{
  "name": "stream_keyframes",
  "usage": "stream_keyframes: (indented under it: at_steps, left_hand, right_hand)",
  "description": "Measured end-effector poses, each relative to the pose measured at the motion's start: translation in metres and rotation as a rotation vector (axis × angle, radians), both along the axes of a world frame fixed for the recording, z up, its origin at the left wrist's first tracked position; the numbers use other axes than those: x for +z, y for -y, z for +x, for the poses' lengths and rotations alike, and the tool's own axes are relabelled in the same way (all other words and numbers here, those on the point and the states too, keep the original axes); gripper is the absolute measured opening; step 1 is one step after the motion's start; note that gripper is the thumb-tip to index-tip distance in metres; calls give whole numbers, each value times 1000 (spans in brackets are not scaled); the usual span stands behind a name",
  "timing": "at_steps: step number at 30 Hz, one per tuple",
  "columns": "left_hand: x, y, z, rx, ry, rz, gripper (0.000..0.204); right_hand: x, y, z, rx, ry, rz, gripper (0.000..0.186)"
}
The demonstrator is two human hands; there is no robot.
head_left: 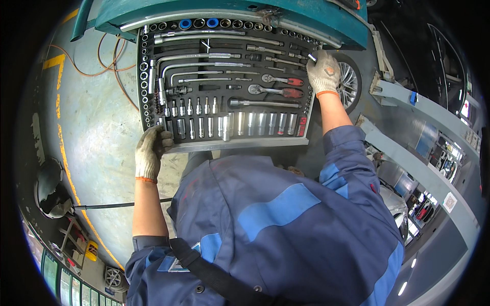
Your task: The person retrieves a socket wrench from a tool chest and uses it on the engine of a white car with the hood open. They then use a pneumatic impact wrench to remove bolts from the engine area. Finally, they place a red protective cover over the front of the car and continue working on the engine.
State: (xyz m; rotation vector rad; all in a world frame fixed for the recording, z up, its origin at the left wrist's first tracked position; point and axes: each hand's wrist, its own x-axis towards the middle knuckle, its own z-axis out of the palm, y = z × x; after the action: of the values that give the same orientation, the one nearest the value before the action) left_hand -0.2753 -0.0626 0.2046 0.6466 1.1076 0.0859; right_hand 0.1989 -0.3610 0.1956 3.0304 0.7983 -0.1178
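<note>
An open drawer (224, 145) holds a dark foam tray of chrome sockets, extension bars, two red-handled ratchets (278, 91) and a row of long sockets (261, 124) along the front. My gloved left hand (153, 145) curls over the drawer's front left corner. My gloved right hand (325, 71) is closed on a small chrome piece (312, 57) at the tray's upper right side, beside the column of small sockets. Two blue-ringed sockets (185, 23) sit in the back row.
Behind the drawer is a teal cabinet (127, 15), with a car wheel (348, 89) to its right. Grey lift arms (423, 181) extend along the right. An orange hose (112, 66) lies on the floor (97, 153) at left, near metal shelving (71, 239).
</note>
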Motion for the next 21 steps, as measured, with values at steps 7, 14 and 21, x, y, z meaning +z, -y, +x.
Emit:
stream_keyframes:
  at_steps: [7, 14, 21]
  left_hand:
    - [-1, 0, -1, -9, 0, 2, 38]
    - [2, -2, 1, -5, -9, -8, 38]
    - [3, -2, 2, -9, -12, -11, 39]
  right_hand:
    - [12, -5, 14, -273, -121, 35, 40]
    - [22, -18, 21, -161, -161, -189, 45]
    - [5, -22, 18, -89, -101, -152, 43]
